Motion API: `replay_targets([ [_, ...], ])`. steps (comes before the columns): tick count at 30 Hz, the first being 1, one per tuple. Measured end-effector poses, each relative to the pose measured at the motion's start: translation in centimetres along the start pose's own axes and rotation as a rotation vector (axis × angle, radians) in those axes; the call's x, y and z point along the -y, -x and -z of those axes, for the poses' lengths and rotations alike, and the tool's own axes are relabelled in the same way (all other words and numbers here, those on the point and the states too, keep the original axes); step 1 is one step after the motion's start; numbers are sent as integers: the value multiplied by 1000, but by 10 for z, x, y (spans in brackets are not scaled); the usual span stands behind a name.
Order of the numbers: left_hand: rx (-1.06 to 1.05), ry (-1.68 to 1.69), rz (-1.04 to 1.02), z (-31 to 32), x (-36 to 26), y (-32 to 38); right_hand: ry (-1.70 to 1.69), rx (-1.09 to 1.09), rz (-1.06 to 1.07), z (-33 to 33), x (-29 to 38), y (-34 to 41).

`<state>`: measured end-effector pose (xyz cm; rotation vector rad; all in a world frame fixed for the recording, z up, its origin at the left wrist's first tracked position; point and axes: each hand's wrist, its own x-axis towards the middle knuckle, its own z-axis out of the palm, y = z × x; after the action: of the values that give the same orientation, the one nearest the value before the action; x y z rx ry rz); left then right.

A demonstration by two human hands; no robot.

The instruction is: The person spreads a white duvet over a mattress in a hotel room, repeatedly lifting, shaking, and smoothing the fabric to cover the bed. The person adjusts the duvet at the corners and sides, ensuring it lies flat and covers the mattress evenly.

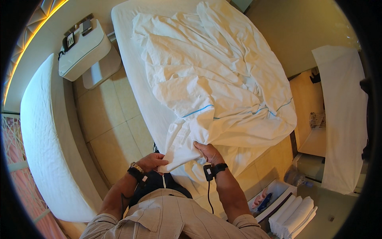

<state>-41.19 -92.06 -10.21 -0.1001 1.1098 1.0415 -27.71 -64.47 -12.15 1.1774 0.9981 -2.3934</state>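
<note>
A rumpled white bed cover [185, 89] with a thin blue stripe lies in folds over the bed. My left hand [152, 162] pinches one corner of it between thumb and fingers, close to my waist. A short way to the right, my right hand [209, 152] grips the same cloth, thumb on top and the fingers partly hidden beneath. The fabric spans the gap between both hands. Under it, a smooth white fitted sheet [131, 59] shows along the left side of the mattress.
On the left stands a second white-sheeted bed [41, 137], with a tiled floor strip [113, 131] between. A nightstand [86, 56] carries a telephone [69, 41]. Folded white linens [294, 216] sit at lower right beside a bin with slippers [261, 200]. White cloth [343, 119] drapes a surface at right.
</note>
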Motion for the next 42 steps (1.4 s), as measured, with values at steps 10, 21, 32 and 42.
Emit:
replay_targets([
  [10,-174,-62,-153,4,17,-17,421,-64,-128,8,-5,7],
  [21,-501,-74,-519,-3,14,-4,5,-6,76,4,-11,-2],
  [32,-426,240,-634,-16,-33,-42,592,-48,-129,-15,26,32],
  [42,-504,147,-553,-40,-40,-44,8,-47,237,-15,4,4],
])
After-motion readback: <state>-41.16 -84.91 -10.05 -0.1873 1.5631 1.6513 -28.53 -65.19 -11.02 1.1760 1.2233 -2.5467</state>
